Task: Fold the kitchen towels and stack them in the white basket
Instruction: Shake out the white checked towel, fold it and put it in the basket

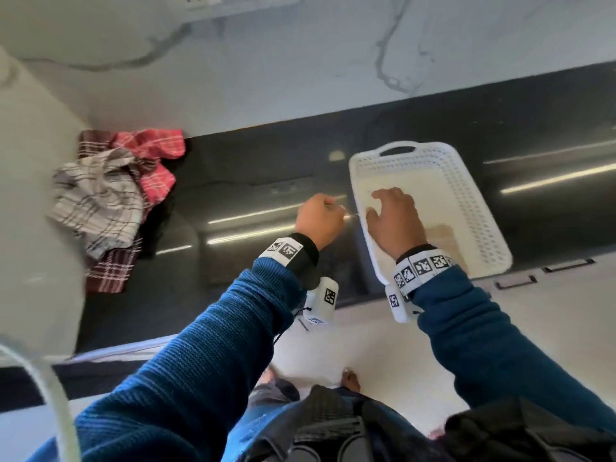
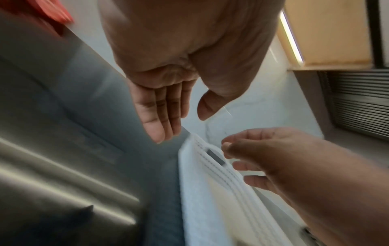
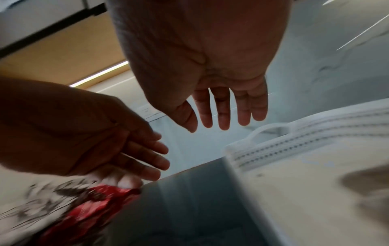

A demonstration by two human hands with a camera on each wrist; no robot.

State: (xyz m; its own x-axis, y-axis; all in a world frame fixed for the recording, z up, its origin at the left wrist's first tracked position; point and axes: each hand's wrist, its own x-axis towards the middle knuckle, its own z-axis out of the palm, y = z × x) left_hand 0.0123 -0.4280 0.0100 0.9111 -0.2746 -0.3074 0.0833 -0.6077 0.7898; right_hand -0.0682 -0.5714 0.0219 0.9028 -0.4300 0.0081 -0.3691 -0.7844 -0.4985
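Note:
A heap of crumpled kitchen towels (image 1: 110, 195) lies at the left end of the black counter: a red checked one (image 1: 150, 151), a grey-white checked one (image 1: 96, 201) and a dark maroon one (image 1: 110, 271). The white perforated basket (image 1: 466, 208) stands to the right with nothing in it. My right hand (image 1: 388, 208) hovers over the basket's near left part, fingers straight and apart (image 3: 219, 123), holding nothing. My left hand (image 1: 321, 208) hangs just left of the basket's rim (image 2: 202, 191), fingers relaxed (image 2: 181, 126), with nothing in it. The red towel (image 3: 84, 208) shows blurred beyond the left hand.
The glossy black counter (image 1: 250, 181) runs between the heap and the basket. A marble backsplash (image 1: 266, 78) rises behind. A large white object (image 1: 33, 195) stands at the far left beside the towels. Drawer handles (image 1: 516, 281) sit under the counter edge at right.

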